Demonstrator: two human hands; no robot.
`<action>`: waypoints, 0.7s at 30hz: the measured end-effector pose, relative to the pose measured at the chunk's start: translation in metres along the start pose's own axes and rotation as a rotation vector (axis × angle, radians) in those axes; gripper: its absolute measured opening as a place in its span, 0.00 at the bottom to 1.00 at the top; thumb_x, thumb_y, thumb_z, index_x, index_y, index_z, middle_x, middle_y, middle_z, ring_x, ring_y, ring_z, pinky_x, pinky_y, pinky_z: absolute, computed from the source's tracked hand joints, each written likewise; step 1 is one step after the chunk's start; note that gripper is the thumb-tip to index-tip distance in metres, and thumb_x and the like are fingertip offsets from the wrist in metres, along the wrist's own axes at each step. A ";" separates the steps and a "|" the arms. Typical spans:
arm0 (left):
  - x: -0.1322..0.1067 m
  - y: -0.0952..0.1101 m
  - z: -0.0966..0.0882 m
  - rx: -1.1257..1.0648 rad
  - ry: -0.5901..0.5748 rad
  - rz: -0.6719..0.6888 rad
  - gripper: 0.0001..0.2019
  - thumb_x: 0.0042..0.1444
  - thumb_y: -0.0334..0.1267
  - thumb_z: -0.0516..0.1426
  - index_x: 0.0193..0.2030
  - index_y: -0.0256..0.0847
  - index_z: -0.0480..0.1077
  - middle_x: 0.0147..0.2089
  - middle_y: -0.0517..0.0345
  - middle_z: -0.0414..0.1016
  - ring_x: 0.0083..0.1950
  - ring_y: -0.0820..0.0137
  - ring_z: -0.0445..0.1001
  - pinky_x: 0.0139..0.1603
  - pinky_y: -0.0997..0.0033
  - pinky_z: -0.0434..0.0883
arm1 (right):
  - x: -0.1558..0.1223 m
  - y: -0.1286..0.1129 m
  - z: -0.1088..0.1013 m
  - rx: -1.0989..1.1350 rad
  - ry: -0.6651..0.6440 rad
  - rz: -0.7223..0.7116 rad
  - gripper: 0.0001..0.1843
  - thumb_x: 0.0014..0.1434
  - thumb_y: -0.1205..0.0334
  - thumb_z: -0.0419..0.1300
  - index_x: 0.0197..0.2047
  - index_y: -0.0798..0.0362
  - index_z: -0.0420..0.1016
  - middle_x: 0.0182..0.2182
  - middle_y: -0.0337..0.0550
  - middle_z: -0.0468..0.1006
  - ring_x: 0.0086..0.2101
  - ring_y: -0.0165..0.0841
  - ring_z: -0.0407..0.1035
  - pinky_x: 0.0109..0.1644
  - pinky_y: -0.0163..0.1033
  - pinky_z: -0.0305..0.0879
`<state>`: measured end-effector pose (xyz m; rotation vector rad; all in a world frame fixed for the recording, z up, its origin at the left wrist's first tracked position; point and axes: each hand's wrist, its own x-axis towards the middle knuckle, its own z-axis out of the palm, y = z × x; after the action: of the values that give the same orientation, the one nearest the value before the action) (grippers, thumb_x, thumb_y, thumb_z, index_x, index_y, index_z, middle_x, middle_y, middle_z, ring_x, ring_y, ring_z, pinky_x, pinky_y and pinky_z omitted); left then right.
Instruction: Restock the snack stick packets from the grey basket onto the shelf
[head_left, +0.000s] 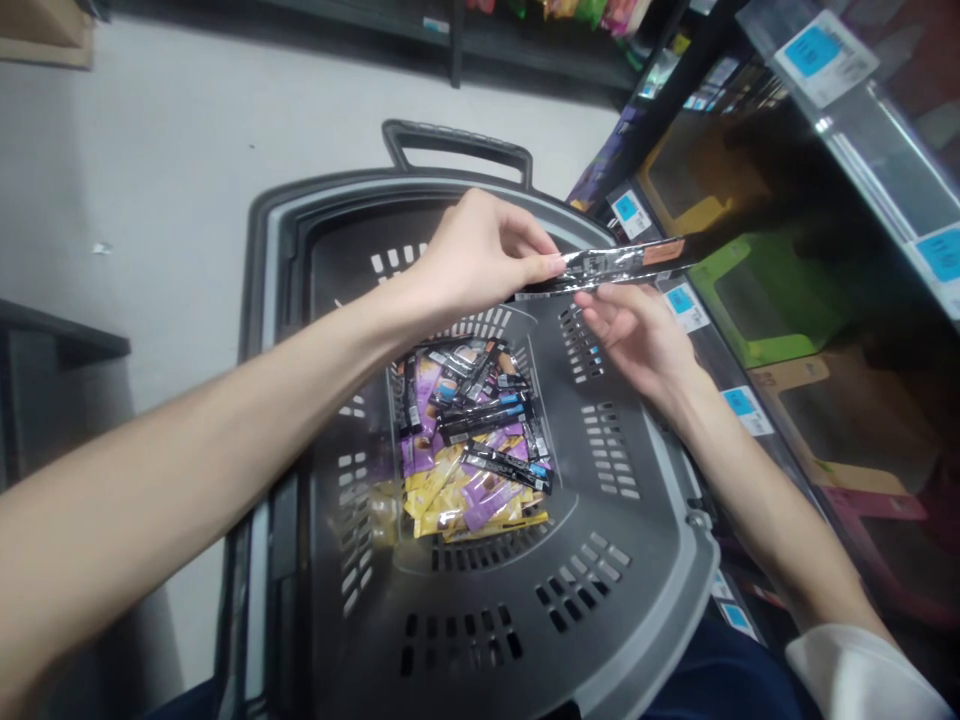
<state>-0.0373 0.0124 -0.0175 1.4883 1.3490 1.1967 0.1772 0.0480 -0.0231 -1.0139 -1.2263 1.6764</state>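
The left hand (480,245) pinches a shiny black packet (611,264) between thumb and fingers, up above the black shopping basket (360,645). The right hand (645,340) has bent fingers by its bottom edge; I cannot tell if they grip. Black, purple and yellow packets (472,440) lie in a pile inside the basket

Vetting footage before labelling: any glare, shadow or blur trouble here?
Head view: glare streaks on the held black packet; same view, the shelving at right falls into deep shadow; same view, fine print on the upper-right price tag is too soft to read; same view, the left forearm looks soft toward the lower-left corner.
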 end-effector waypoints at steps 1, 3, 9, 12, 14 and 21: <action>-0.001 0.001 0.000 0.022 0.011 0.018 0.17 0.53 0.50 0.69 0.39 0.37 0.81 0.38 0.50 0.82 0.41 0.66 0.76 0.51 0.61 0.72 | 0.000 0.000 0.000 0.006 -0.016 0.020 0.11 0.48 0.63 0.76 0.31 0.51 0.78 0.33 0.36 0.84 0.40 0.32 0.83 0.45 0.32 0.81; -0.004 0.004 0.002 0.058 0.032 0.068 0.16 0.55 0.50 0.67 0.38 0.38 0.81 0.38 0.51 0.82 0.42 0.65 0.74 0.53 0.60 0.71 | -0.001 0.002 0.000 0.025 -0.058 0.055 0.11 0.51 0.60 0.76 0.34 0.51 0.79 0.37 0.37 0.85 0.42 0.33 0.83 0.47 0.34 0.81; -0.008 0.012 0.006 0.236 -0.055 0.272 0.08 0.59 0.45 0.62 0.36 0.46 0.79 0.45 0.52 0.80 0.49 0.61 0.74 0.62 0.58 0.68 | 0.000 0.005 -0.002 0.086 -0.049 0.060 0.14 0.54 0.57 0.76 0.42 0.48 0.80 0.41 0.38 0.86 0.45 0.34 0.82 0.54 0.41 0.80; -0.008 0.012 0.008 0.284 -0.124 0.312 0.05 0.57 0.42 0.62 0.35 0.44 0.77 0.48 0.48 0.79 0.53 0.59 0.74 0.64 0.57 0.67 | 0.001 0.007 -0.003 0.080 0.000 0.030 0.13 0.50 0.66 0.76 0.39 0.50 0.80 0.39 0.37 0.86 0.46 0.33 0.81 0.58 0.41 0.79; -0.008 0.010 0.008 0.265 -0.115 0.265 0.07 0.56 0.43 0.64 0.37 0.43 0.78 0.50 0.49 0.79 0.55 0.58 0.73 0.65 0.58 0.66 | 0.002 0.007 -0.002 0.056 0.004 0.015 0.13 0.48 0.68 0.76 0.36 0.50 0.80 0.40 0.36 0.87 0.46 0.33 0.81 0.60 0.42 0.78; -0.006 0.005 0.003 0.063 -0.087 0.040 0.15 0.54 0.46 0.67 0.44 0.39 0.78 0.43 0.52 0.82 0.45 0.63 0.75 0.57 0.54 0.71 | -0.001 0.006 0.000 0.089 -0.063 -0.024 0.13 0.48 0.66 0.78 0.37 0.51 0.82 0.43 0.40 0.86 0.49 0.34 0.80 0.60 0.42 0.78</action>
<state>-0.0328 0.0063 -0.0147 1.6002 1.3146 1.1103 0.1767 0.0457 -0.0285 -0.8947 -1.1885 1.7403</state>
